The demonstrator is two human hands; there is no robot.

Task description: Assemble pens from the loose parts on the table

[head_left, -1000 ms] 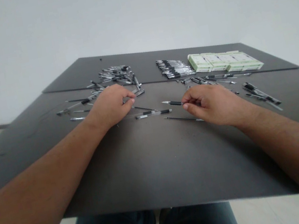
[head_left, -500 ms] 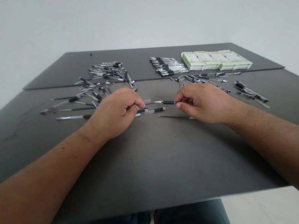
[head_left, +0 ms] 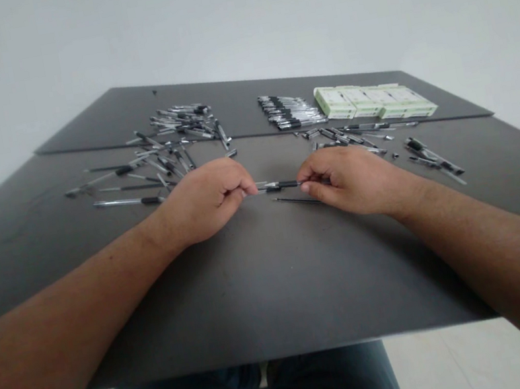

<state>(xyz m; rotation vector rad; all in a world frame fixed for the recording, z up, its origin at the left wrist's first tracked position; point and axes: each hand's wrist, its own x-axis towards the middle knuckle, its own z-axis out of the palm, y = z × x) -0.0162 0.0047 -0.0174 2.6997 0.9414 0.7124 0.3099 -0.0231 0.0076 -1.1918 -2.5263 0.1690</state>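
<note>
I've got my left hand [head_left: 205, 201] and right hand [head_left: 353, 181] on one clear-and-black pen [head_left: 278, 185] — fingers clenched at either end, just over the dark tabletop [head_left: 276, 285]

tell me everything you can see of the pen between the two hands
The pen is slim and lies roughly level across the gap between the hands, its ends at the fingertips of the left hand and right hand. It has a black section, and the rest looks like clear plastic with a shiny metal-like part. It looks held just above the dark table top. At this size, I cannot tell whether it is one whole pen or two pieces meeting.
</note>
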